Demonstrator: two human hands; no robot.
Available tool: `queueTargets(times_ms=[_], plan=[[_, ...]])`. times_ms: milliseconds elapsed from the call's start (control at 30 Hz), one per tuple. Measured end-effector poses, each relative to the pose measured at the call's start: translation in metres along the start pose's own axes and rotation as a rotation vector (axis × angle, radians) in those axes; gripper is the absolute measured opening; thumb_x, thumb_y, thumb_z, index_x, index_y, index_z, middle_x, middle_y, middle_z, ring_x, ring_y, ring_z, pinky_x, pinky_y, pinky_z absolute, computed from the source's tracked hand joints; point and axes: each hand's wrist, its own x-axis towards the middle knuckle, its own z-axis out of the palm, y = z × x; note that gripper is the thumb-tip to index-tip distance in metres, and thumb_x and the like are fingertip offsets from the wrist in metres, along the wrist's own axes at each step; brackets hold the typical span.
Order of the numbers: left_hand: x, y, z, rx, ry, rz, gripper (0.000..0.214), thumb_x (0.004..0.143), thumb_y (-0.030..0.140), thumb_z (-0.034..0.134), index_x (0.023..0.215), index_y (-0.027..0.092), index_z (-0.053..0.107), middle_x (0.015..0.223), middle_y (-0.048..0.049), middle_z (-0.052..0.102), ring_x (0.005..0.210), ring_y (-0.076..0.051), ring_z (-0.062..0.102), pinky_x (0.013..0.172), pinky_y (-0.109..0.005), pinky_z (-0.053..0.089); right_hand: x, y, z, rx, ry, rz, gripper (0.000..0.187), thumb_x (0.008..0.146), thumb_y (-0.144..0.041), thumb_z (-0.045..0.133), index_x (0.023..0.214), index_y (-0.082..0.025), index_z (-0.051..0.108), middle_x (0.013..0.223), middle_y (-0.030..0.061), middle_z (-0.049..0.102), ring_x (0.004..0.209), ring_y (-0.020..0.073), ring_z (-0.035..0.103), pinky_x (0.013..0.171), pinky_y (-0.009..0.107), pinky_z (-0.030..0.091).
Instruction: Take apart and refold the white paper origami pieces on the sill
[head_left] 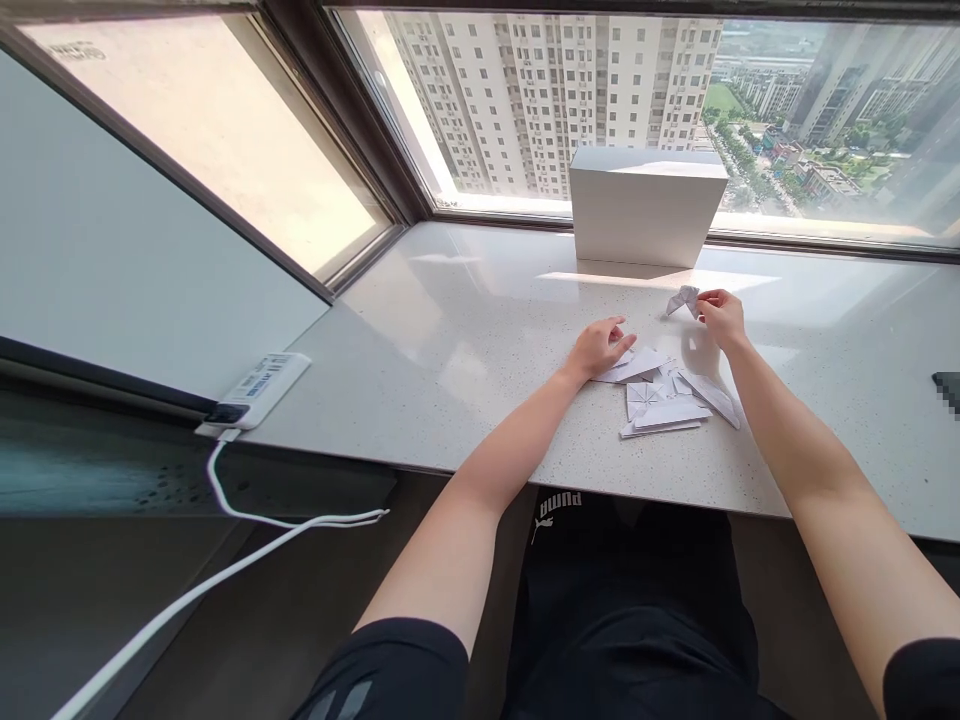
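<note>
Right of centre in the frame, I am pinching the creased paper piece (682, 299) by its right edge in my right grip (721, 316), ideally lightly to avoid crushing folds, while my left grip (598, 346) is resting, fingers parted, beside the folded papers (671, 411) just below.

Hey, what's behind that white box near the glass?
Behind the white box, a window frame shows at both sides, and a tall building rises outside. Anything low and directly behind the box is covered.

folded pieces (664, 413): matt paper; countertop (480, 330): glossy, smooth, speckled.
</note>
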Motion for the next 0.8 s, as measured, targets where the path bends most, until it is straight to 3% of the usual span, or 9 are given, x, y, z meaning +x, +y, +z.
queueTargets(times_ms=[100,267,600,800], plan=[[0.003,-0.003,0.003,-0.029,0.009,-0.012,0.048,0.118,0.044,0.072,0.154,0.013,0.079,0.128,-0.0147,0.09,0.123,-0.029,0.085,0.116,-0.042,0.064,0.031,0.006,-0.013,-0.015,0.064,0.175,0.019,0.078,-0.012,0.076,0.093,-0.024,0.075,0.083,0.0014,0.074,0.075,0.0193,0.069,0.077,0.034,0.062],[0.0,-0.002,0.004,-0.038,0.01,-0.012,0.045,0.12,0.045,0.069,0.15,0.013,0.08,0.132,-0.0163,0.09,0.122,-0.029,0.085,0.114,-0.042,0.065,0.062,0.005,-0.015,-0.079,0.112,0.25,0.023,0.078,-0.006,0.076,0.093,-0.023,0.079,0.078,0.0012,0.069,0.071,0.0203,0.065,0.077,0.038,0.062],[-0.003,-0.003,0.007,-0.065,0.026,-0.012,0.035,0.119,0.046,0.072,0.136,0.017,0.083,0.127,-0.014,0.089,0.118,-0.027,0.085,0.106,-0.039,0.068,0.089,-0.017,0.024,-0.191,0.013,0.149,0.026,0.079,0.002,0.081,0.078,-0.023,0.074,0.086,0.006,0.076,0.081,0.0228,0.069,0.088,0.041,0.063],[-0.002,-0.005,0.01,-0.088,0.035,-0.029,0.031,0.119,0.045,0.072,0.13,0.019,0.083,0.126,-0.0127,0.09,0.118,-0.027,0.085,0.107,-0.039,0.068,0.098,-0.01,0.04,-0.308,0.026,0.031,0.028,0.079,-0.002,0.08,0.077,-0.026,0.065,0.09,0.007,0.072,0.1,0.0263,0.071,0.105,0.042,0.063]])
